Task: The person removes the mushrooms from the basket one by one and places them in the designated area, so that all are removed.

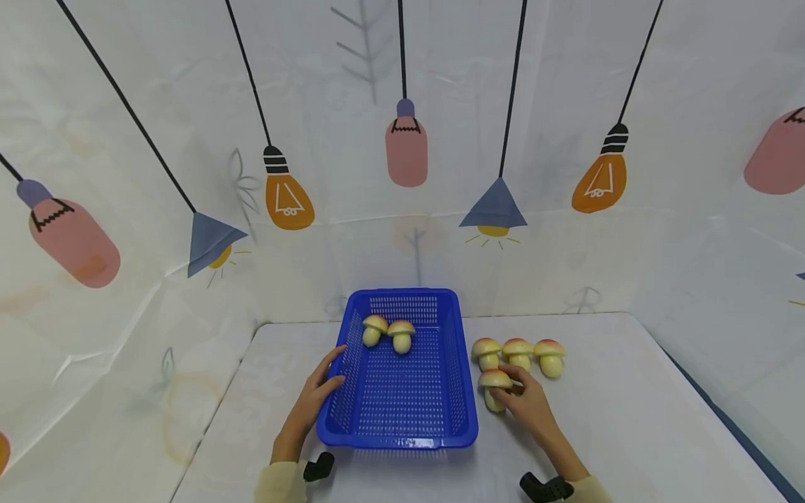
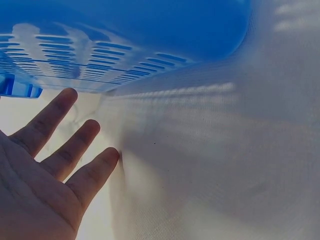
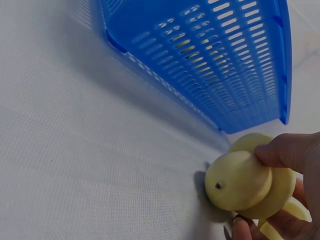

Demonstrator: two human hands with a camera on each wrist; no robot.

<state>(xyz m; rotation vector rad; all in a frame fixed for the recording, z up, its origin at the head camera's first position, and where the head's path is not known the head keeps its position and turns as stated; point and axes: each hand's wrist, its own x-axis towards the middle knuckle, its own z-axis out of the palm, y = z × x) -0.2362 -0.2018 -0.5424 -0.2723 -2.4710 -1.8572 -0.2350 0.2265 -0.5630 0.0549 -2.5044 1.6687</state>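
A blue plastic basket (image 1: 411,441) stands on the table with two toy mushrooms lying at its far end, one (image 1: 374,330) beside the other (image 1: 401,337). My left hand (image 1: 309,402) rests against the basket's left side, its fingers extended in the left wrist view. To the right of the basket, my right hand (image 1: 528,405) grips a toy mushroom (image 3: 237,182) with a red-yellow cap and pale stem, thumb on one side and fingers on the other. Just behind it, three more mushrooms stand in a row: left (image 1: 486,353), middle (image 1: 518,353) and right (image 1: 550,358).
The white table (image 1: 629,419) has its back edge near a white cloth wall (image 1: 352,244) printed with hanging lamps. Dark bands (image 1: 546,487) sit at both wrists.
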